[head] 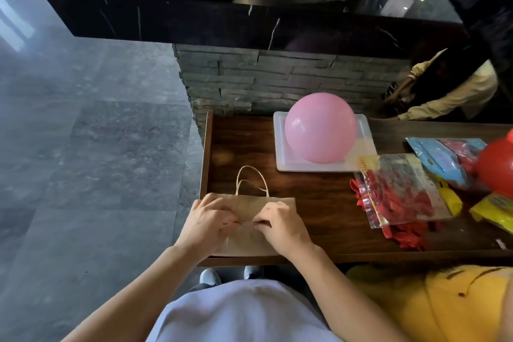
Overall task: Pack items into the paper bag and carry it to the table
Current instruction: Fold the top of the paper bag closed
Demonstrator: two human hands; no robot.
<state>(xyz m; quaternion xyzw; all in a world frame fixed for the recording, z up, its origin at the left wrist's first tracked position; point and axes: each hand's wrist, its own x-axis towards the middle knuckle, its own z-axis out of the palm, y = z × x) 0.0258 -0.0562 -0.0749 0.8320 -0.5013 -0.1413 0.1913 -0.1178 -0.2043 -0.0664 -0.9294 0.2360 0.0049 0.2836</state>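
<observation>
A flat brown paper bag (251,207) with twine handles lies at the near left corner of the wooden table (319,203). My left hand (206,221) and my right hand (281,223) both rest on it, fingertips pinching a fold at its middle. A pink balloon (320,128) sits on a white tray (280,147) behind the bag. To the right lie a clear packet of red balloons (399,191), a blue packet (441,155) and yellow packets (491,211). A red balloon (498,166) shows at the right edge.
A black marble counter (249,22) on a stone base overhangs the far side. Grey tiled floor (83,147) spreads to the left. A person in yellow (444,305) stands at my right; another person in a cream sleeve (458,91) bends beyond the table.
</observation>
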